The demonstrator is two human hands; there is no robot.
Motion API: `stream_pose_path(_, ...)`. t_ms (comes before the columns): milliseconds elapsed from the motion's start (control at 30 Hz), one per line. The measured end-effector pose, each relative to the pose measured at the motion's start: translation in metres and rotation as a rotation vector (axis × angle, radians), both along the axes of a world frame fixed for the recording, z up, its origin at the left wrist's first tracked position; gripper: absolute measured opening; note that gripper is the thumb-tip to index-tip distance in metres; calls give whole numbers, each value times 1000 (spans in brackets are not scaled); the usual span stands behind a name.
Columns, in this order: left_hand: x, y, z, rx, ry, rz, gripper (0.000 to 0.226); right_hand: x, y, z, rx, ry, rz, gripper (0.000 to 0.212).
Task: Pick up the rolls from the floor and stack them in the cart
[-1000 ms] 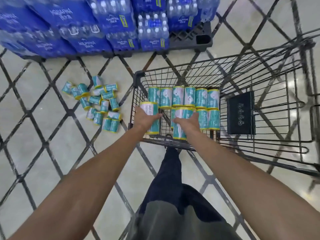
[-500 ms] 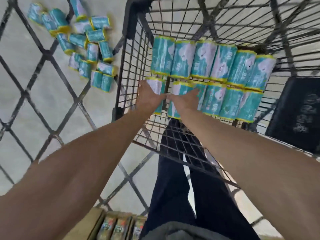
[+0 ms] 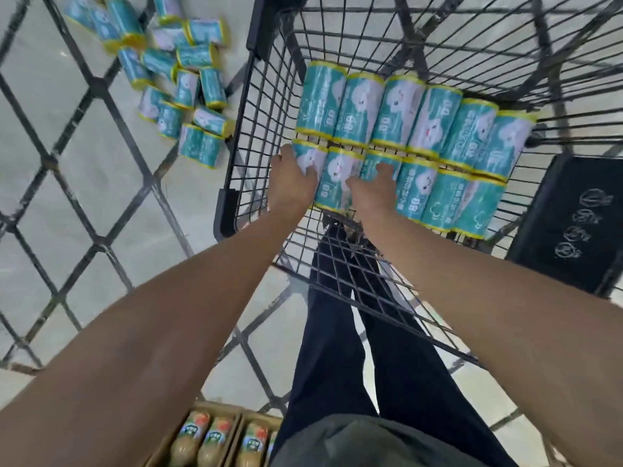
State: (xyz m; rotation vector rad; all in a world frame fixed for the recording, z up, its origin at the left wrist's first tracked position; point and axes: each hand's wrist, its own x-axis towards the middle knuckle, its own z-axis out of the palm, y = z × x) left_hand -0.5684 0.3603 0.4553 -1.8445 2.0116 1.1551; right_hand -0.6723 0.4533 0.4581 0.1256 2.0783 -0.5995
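Cart (image 3: 232, 136): twelve rolls (image 3: 404, 143), two rows of six. Floor (image 3: 84, 183): a pile of some sixteen rolls; exact count unclear. Two hands.

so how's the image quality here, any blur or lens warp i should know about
Head view: wide-angle warp bows the cart wires and floor lines; motion blur smears the floor rolls at top left, while the rolls in the cart read fairly sharp; both forearms loom large; lighting is even, with no harsh glare.
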Motion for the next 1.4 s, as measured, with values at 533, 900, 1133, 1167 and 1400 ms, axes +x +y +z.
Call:
stream_pose_path(533, 124, -2, 254, -311, -93, -142, 34, 47, -8, 263, -183, 502, 1089, 53)
stream_pose_path(900, 346, -73, 275, -438, -232, -225, 43, 239, -108, 284, -181, 650, 1382, 53)
stream_pose_path(1133, 457, -105, 253, -388, -278, -279, 44, 349, -141, 262, -127, 567, 1377, 51)
stream_pose_path(1167, 464, -112, 246, -370, -279, -284, 44, 356, -146, 258, -115, 559, 1362, 51)
stream_pose_path(1400, 461, -170, 198, -258, -282, -359, 43, 372, -192, 206, -66, 363, 1147, 49)
